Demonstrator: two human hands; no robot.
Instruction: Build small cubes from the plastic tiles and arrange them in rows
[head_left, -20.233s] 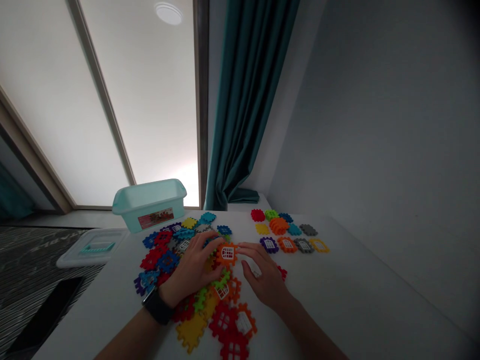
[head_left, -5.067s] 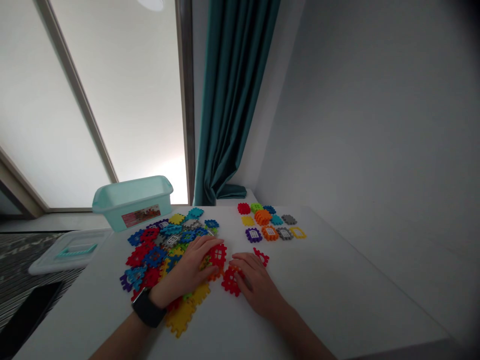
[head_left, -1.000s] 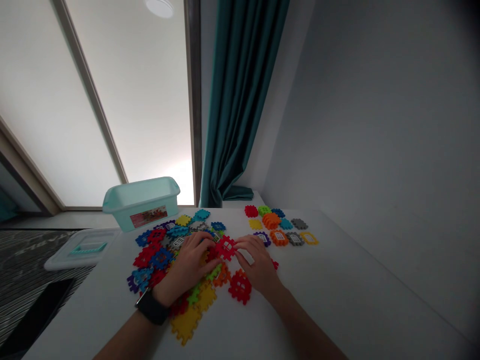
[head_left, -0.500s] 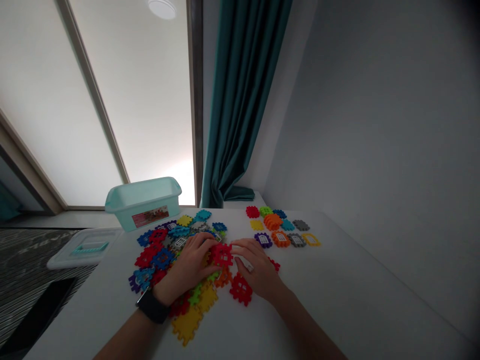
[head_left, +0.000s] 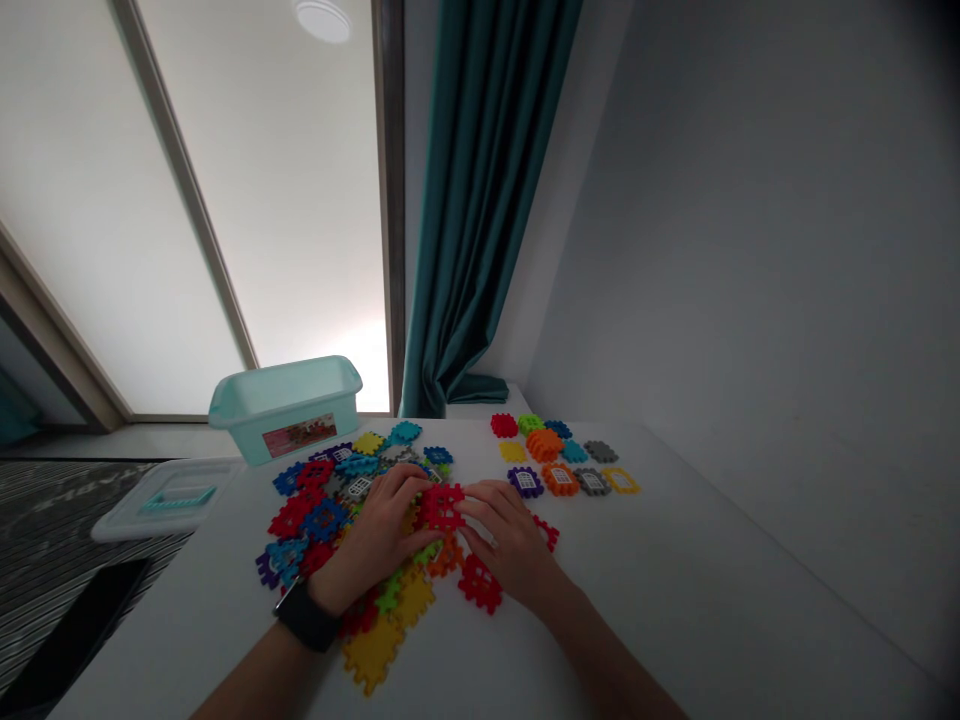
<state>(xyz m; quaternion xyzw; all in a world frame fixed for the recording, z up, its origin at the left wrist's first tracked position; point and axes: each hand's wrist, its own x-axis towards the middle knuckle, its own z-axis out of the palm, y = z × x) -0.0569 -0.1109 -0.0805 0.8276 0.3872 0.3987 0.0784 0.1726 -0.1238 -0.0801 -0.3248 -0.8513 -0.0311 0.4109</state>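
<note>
A red block (head_left: pixel 440 507) is held between the two hands, just over the middle of the white table (head_left: pixel 675 610). The left hand (head_left: pixel 379 520) is half curled, and its fingers (head_left: pixel 409 487) are pressed on the block's left side. The right hand (head_left: pixel 506 530) is a bit more open, with its fingers (head_left: pixel 472 505) spread and laid on the block's right side. A black watch (head_left: pixel 304 617) is worn on the left wrist.

A big pile of blocks (head_left: pixel 315 515) in many colors is spread under and around the left hand, from 9 o'clock to 12 o'clock. Yellow blocks (head_left: pixel 371 655) are seen at 7 o'clock, by the left wrist. Another red block (head_left: pixel 480 585) is lying flat at 6 o'clock from the held one, just under the right hand. A small red bit (head_left: pixel 547 533) is seen at 3 o'clock from the right hand, just beside it.

Neat rows of blocks (head_left: pixel 559 478) are laid out at 2 o'clock, well apart from the pile. A pale green bin (head_left: pixel 285 410) is set at 11 o'clock, and its lid (head_left: pixel 169 515) is lying at 9 o'clock, by the table's edge.
</note>
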